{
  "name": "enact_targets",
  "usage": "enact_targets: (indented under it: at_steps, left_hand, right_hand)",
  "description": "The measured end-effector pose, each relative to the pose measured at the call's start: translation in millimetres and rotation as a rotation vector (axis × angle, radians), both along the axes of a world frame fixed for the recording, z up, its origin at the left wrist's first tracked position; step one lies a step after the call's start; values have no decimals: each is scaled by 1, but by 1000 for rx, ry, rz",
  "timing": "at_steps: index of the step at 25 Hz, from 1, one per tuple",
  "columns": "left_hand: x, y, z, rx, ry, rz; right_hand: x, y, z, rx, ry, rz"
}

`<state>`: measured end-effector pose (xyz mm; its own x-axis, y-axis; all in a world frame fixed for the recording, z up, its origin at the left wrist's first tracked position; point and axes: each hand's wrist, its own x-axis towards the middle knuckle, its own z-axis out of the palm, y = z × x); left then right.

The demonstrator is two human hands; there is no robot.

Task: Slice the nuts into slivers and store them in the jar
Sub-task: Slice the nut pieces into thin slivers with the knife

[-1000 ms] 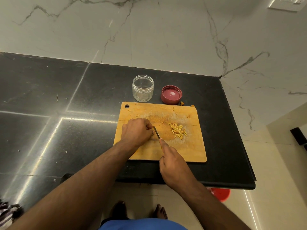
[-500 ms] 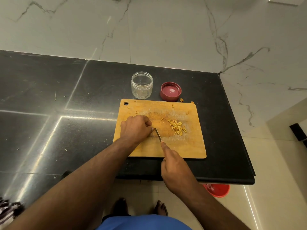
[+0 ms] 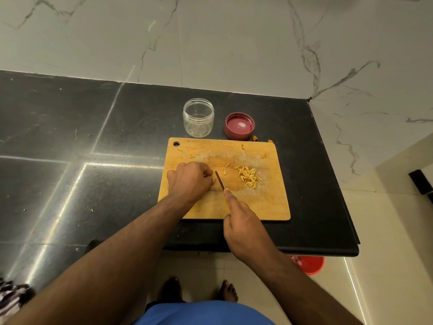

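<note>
A wooden cutting board [image 3: 264, 202] lies on the black counter. On its right half sits a small pile of yellow nut slivers [image 3: 249, 177]. My left hand [image 3: 189, 179] rests curled on the board's left half, fingertips pinched on something hidden beneath them. My right hand [image 3: 243, 221] grips a small knife [image 3: 219, 180] whose blade points away from me, right beside the left fingertips. Behind the board stand a clear jar [image 3: 198, 117] with no lid on it and its red lid [image 3: 239, 126] lying upside down.
Stray nut bits [image 3: 255, 137] lie at the board's far edge and on the counter [image 3: 93, 127]. The counter ends at a corner on the right, by a marble wall [image 3: 210, 43]. A red bucket [image 3: 309, 265] stands on the floor below, near my bare feet.
The knife blade has shifted slightly along the left fingertips and both hands have stayed in place; the camera view has drifted a little.
</note>
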<state>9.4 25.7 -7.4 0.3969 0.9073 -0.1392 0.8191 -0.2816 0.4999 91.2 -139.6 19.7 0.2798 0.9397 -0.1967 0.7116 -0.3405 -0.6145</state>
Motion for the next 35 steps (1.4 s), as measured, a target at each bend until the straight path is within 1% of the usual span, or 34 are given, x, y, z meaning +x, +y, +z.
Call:
enact_targets:
  at_steps: [6,13,18,22,24,31,35]
  left_hand:
    - [0,0,3,-1,20,-1]
    - [1,-1,6,19,44,-7]
    - [0,-1,6,24,49,1]
    - [1,-1,3,22,10,8]
    - [2,-3,2,21,-12,17]
    - [0,-3,3,11,-5,7]
    - [2,-5,4,5,-8,26]
  right_hand:
    - [-3,6,-3,-42,-40,1]
    - [-4,16,-5,-83,-30,11]
    - [-9,-7,-7,-55,15,3]
    - [-3,-18,-9,-26,-46,-54]
    - [0,-17,-9,6,-40,-73]
    - [1,-5,-6,15,5,-8]
    - [2,2,-6,-9,-21,16]
